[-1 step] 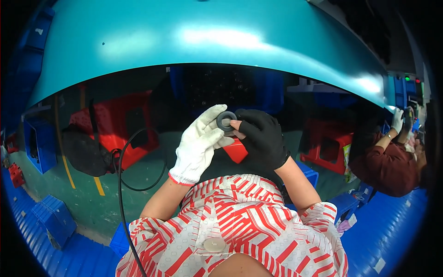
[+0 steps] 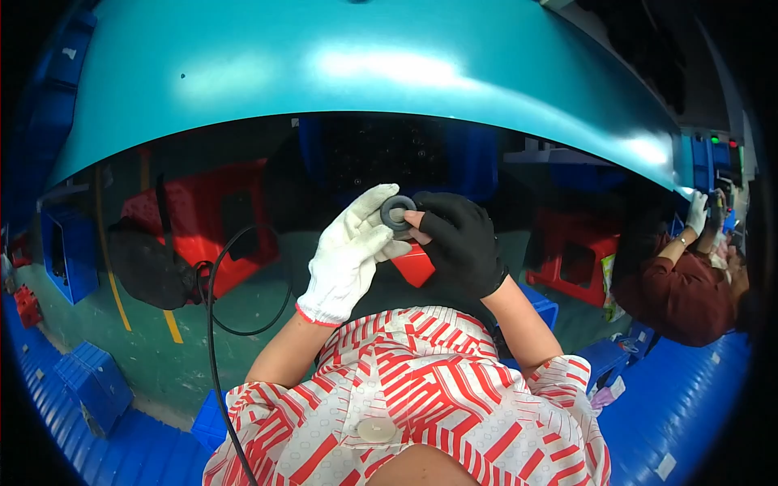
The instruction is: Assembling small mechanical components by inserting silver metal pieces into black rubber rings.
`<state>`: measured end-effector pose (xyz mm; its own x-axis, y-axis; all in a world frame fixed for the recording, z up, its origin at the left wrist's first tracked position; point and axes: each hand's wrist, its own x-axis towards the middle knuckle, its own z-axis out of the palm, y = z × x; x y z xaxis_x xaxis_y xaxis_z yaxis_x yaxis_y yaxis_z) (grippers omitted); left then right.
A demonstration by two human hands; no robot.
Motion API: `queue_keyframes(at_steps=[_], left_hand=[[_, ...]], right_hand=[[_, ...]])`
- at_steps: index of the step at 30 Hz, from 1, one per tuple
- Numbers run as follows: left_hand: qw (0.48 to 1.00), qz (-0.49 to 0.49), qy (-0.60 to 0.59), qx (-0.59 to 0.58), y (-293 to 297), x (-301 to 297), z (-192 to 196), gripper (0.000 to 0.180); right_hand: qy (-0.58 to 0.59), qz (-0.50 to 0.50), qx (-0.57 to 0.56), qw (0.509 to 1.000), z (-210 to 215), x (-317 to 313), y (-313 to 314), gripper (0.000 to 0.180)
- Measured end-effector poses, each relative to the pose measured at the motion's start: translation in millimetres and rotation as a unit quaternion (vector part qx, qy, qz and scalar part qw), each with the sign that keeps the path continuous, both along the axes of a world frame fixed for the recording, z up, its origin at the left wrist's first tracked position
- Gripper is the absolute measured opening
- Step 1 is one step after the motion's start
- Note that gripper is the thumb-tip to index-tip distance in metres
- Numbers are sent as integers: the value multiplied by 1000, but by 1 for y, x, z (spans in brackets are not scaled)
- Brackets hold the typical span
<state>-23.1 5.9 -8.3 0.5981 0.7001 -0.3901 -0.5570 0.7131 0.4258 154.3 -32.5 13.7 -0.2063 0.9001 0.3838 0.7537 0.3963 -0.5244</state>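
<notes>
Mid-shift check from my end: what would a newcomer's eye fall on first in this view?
Probably the mismatched gloves at the centre: white on the left hand, black on the right hand, with a dark grey ring held at their fingertips. Next, likely the glossy teal tabletop curving across the top, and the red-and-white patterned shirt filling the lower middle.

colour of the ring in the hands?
Dark grey ring; shows best in the head view, the only one.
</notes>
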Motion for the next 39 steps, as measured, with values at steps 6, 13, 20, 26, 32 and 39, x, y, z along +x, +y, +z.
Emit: queue_keyframes(at_steps=[6,13,20,26,32,39], left_hand=[[1000,10,10,-7,5,-1,-1,36],[1000,15,-1,5,10,0,-3,36],[1000,9,30,1,14,-9,5,42],[999,13,33,12,11,-10,12,44],[999,42,34,5,11,-18,3,42],[998,61,-16,11,23,-26,2,36]], right_hand=[[-9,-3,-4,1000,-4,-1,4,33],[-6,10,-6,1000,5,1,13,32],[2,12,59,998,76,16,59,25],[-11,-36,133,990,81,28,175,15],[-167,-87,92,978,63,20,220,16],[44,-108,-109,987,88,33,172,24]])
